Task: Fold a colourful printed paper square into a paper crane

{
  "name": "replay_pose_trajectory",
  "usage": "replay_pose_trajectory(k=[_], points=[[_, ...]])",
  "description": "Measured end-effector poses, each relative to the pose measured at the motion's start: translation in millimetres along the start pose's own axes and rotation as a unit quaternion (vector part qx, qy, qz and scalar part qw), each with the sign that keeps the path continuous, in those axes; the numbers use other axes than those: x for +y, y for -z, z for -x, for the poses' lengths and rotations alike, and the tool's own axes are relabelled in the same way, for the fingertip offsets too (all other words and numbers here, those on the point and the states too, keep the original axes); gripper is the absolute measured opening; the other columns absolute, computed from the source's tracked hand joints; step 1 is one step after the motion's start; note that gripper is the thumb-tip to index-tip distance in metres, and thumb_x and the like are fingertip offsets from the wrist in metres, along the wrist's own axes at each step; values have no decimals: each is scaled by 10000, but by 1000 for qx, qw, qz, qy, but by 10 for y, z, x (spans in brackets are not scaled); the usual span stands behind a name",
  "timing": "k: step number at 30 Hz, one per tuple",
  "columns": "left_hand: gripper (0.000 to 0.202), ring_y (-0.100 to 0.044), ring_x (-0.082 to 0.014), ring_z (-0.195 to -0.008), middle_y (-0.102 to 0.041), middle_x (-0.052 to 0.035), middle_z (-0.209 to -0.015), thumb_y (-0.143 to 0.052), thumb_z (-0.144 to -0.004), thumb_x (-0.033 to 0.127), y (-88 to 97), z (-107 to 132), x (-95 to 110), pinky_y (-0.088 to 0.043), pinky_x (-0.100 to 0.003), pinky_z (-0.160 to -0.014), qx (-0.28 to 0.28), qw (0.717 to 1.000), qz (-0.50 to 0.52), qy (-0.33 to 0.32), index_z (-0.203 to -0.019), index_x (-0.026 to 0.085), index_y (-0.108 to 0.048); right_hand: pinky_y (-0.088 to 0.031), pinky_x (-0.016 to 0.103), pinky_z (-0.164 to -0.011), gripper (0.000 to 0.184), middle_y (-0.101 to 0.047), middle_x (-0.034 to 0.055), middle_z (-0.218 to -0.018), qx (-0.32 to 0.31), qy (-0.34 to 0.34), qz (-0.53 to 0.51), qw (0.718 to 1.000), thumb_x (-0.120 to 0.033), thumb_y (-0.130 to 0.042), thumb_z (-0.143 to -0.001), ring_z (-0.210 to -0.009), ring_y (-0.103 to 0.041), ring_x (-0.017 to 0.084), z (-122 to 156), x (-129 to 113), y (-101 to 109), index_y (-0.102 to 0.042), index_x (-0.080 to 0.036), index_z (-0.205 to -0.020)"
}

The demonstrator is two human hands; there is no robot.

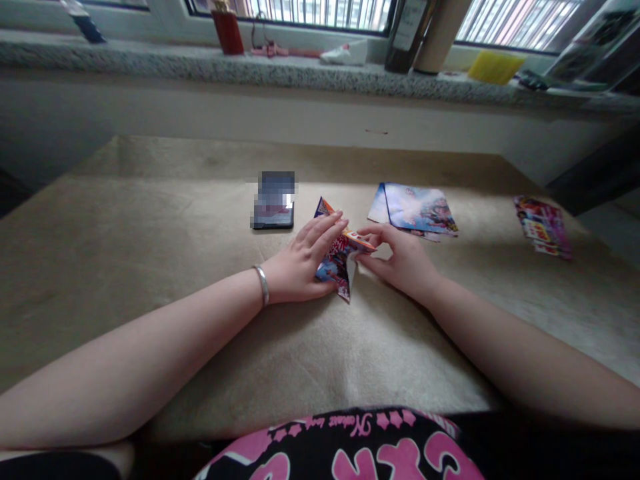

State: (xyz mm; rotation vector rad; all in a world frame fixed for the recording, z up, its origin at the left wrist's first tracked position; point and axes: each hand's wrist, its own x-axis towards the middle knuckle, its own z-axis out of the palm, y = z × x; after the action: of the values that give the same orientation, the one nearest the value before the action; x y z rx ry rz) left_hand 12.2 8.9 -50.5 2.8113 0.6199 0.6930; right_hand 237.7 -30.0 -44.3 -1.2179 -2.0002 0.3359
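A colourful glossy printed paper [340, 257], folded with pointed corners, lies in front of me at the middle of the table [200, 333]. My left hand [307, 260] rests flat across its left part, fingers stretched out and partly covering it. A silver bracelet [263, 285] circles that wrist. At the paper's right side, my right hand [395, 257] pinches a raised orange-edged flap between thumb and fingers. Some of the paper is hidden beneath the left palm.
A phone [275, 200] lies beyond my left hand. Past the right hand is a small pile of blue printed sheets [423, 208], and farther right sit pink printed packets [543, 227]. Along the stone windowsill [150, 70] stand a red bottle [227, 30], a yellow sponge-like block [495, 67] and other items.
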Motion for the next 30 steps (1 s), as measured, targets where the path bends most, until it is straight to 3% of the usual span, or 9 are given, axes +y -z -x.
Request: replay_pose_trajectory(k=[10,17,24,30], points=[[956,-163,-315,-1427,-175,-205,-1525,-658,-754,356,12,-11,-19,-202,-510,-1170,-21,1000,18,-9,-1480,139,-75,-525,267,-628,259,-626,0,-808,-28,21,-30,999,-228,-662,-791,-712,-609,134,31,46,-28,-595,-226,-1041],[1093,-188,-340,-1411,-242,-178,-1510,-686,-711,573,1,2,-50,-172,-523,-1179,-23,1000,6,-13,-1494,161,-45,-566,277,-684,238,-595,54,-1030,-34,91,-64,993,-156,-609,-813,-919,-601,159,20,-1,-4,-615,-239,-1036],[1127,-26,-389,-1427,-286,-153,-1498,-681,-650,673,23,14,-60,-74,-570,-1171,-13,999,-31,17,-1494,168,-131,-577,280,-692,276,-595,53,-1070,-47,87,-89,991,-142,-595,-819,-951,-606,163,45,33,-11,-616,-258,-1068],[1192,-71,-382,-1428,-382,-150,-1448,-668,-576,763,41,-6,-48,-1,-556,-1166,-36,998,-48,22,-1488,176,-172,-576,289,-708,273,-632,64,-1049,-53,39,-118,991,-199,-610,-831,-860,-649,147,35,-9,-34,-601,-226,-1102]])
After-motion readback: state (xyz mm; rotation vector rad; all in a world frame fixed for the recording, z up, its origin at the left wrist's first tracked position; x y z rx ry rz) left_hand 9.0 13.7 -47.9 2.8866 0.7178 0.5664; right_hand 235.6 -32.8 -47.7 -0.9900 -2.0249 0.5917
